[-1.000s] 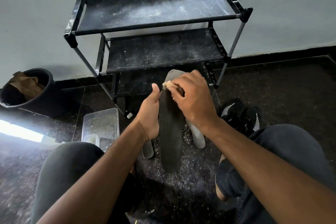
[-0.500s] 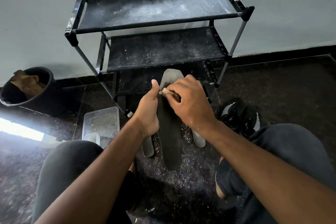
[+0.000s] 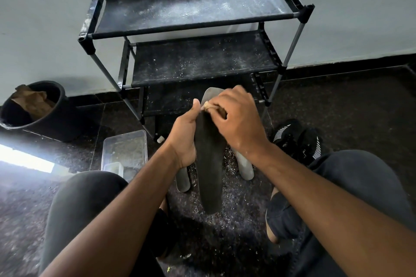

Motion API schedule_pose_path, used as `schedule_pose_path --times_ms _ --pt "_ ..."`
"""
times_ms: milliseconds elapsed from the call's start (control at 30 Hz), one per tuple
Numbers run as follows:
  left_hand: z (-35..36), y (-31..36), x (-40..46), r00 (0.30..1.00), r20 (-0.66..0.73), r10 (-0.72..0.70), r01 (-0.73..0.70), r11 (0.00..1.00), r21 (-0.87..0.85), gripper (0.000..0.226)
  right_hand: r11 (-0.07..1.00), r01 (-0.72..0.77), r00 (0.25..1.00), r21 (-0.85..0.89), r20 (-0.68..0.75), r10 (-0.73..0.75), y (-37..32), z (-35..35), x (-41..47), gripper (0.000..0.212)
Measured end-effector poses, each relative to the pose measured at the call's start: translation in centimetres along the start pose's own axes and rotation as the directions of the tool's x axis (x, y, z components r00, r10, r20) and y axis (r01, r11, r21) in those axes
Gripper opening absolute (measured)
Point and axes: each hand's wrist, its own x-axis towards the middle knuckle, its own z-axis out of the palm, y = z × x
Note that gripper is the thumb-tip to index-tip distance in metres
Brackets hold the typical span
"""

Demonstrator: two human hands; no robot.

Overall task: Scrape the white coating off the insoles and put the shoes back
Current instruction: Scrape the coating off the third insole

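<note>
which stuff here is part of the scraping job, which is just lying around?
In the job:
left hand holding the insole
right hand pinching a tan scraper
two insoles on the floor
black shoes
shoe rack

Lying about:
clear tub
black bin

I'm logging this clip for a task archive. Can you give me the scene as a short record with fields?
left hand: grips the long dark grey insole, held upright
right hand: pinches a small tan scraper against the insole's top
floor: two pale grey insoles, pair of black sneakers, clear plastic container
black three-tier shoe rack: no shoes on the two upper shelves, dusted white
</note>
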Motion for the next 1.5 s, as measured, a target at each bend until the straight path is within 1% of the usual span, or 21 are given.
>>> schedule_pose_path --times_ms 67,133,200,267,300,400,467,500,533,633,700,767,833,900,933,1067,1133,1267,1333,1433,1500 --pt "0.2 -0.3 0.0 1.0 0.022 -0.005 0.005 1.0 -0.013 0.062 0.997 -0.073 0.995 0.038 -0.059 0.075 0.4 -0.4 0.4 0.007" --pt "0.1 -0.4 0.1 1.0 0.021 -0.013 0.013 1.0 -0.02 0.062 0.989 -0.095 0.992 0.117 -0.067 0.104 -0.1 -0.5 0.2 0.007" --pt "-0.2 -0.2 0.2 1.0 -0.003 -0.019 0.019 1.0 -0.014 0.063 0.981 -0.078 0.997 0.176 -0.013 0.082 -1.2 -0.3 -0.5 0.005" --pt "-0.7 -0.1 0.5 0.999 -0.028 -0.018 0.018 1.0 -0.003 0.062 0.979 -0.081 0.996 0.188 0.053 0.072 -1.9 0.1 -1.0 0.008" --pt "-0.8 -0.1 0.4 0.999 -0.031 -0.016 0.015 1.0 -0.011 0.061 0.979 -0.085 0.995 0.185 0.057 0.076 -1.8 0.2 -1.0 0.01" --pt "-0.7 -0.2 0.2 1.0 0.024 -0.007 0.008 0.998 -0.061 0.057 0.967 -0.159 0.984 0.2 -0.043 0.171 -1.2 -0.5 -0.1 0.011" --pt "-0.3 -0.4 0.0 0.999 0.04 -0.01 0.012 0.998 -0.058 0.056 0.95 -0.215 0.964 0.226 -0.105 0.243 -1.0 -1.0 0.4 0.007" --pt "-0.3 -0.5 0.0 0.999 0.038 -0.016 0.018 0.999 -0.047 0.056 0.946 -0.223 0.961 0.236 -0.112 0.254 -1.1 -1.2 0.4 0.005" --pt "-0.3 -0.5 0.0 0.999 0.035 -0.024 0.026 0.999 -0.039 0.056 0.946 -0.215 0.965 0.241 -0.097 0.244 -1.5 -1.2 0.2 0.004" --pt "-0.2 -0.3 0.1 0.999 -0.006 -0.032 0.032 0.998 -0.062 0.052 0.962 -0.154 0.988 0.226 0.017 0.154 -2.2 -0.5 -0.6 0.007" --pt "-0.5 -0.2 0.2 0.999 0.003 -0.032 0.032 0.996 -0.081 0.051 0.971 -0.132 0.991 0.197 0.047 0.126 -1.9 -0.3 -0.5 0.01" --pt "-0.3 -0.3 0.0 0.998 0.052 -0.026 0.031 0.996 -0.089 0.055 0.972 -0.154 0.988 0.18 0.002 0.156 -1.2 -0.6 0.0 0.01" --pt "-0.1 -0.6 0.0 0.995 0.094 -0.03 0.037 0.996 -0.077 0.058 0.96 -0.217 0.97 0.177 -0.074 0.233 -0.5 -1.1 0.6 0.008" --pt "-0.1 -0.8 0.0 0.994 0.099 -0.036 0.044 0.997 -0.071 0.058 0.949 -0.256 0.956 0.183 -0.098 0.277 -0.4 -1.3 0.8 0.007" --pt "-0.1 -0.7 0.0 0.995 0.09 -0.041 0.048 0.996 -0.073 0.058 0.949 -0.251 0.96 0.192 -0.081 0.27 -0.6 -1.3 0.7 0.006" --pt "-0.8 -0.3 0.4 0.999 0.025 -0.047 0.049 0.995 -0.092 0.057 0.972 -0.136 0.991 0.192 0.046 0.129 -2.1 -0.5 -0.5 0.012" --pt "-0.8 -0.3 0.4 0.999 0.03 -0.045 0.047 0.994 -0.094 0.057 0.976 -0.132 0.991 0.173 0.025 0.129 -1.7 -0.5 -0.3 0.012" --pt "0.0 -0.4 -0.1 0.996 0.082 -0.034 0.043 0.994 -0.104 0.054 0.959 -0.227 0.964 0.171 -0.1 0.246 -0.6 -1.0 0.6 0.007" --pt "-0.1 -0.4 0.0 0.997 0.07 -0.032 0.039 0.995 -0.093 0.055 0.965 -0.199 0.971 0.173 -0.097 0.217 -1.0 -0.8 0.3 0.006" --pt "-0.6 -0.4 0.4 0.999 0.018 -0.041 0.042 0.995 -0.095 0.054 0.979 -0.113 0.993 0.168 -0.01 0.116 -2.0 -0.1 -0.7 0.006" --pt "-0.9 -0.4 0.6 0.999 0.024 -0.039 0.041 0.995 -0.09 0.054 0.986 -0.09 0.996 0.138 -0.009 0.092 -1.7 0.0 -0.5 0.007"
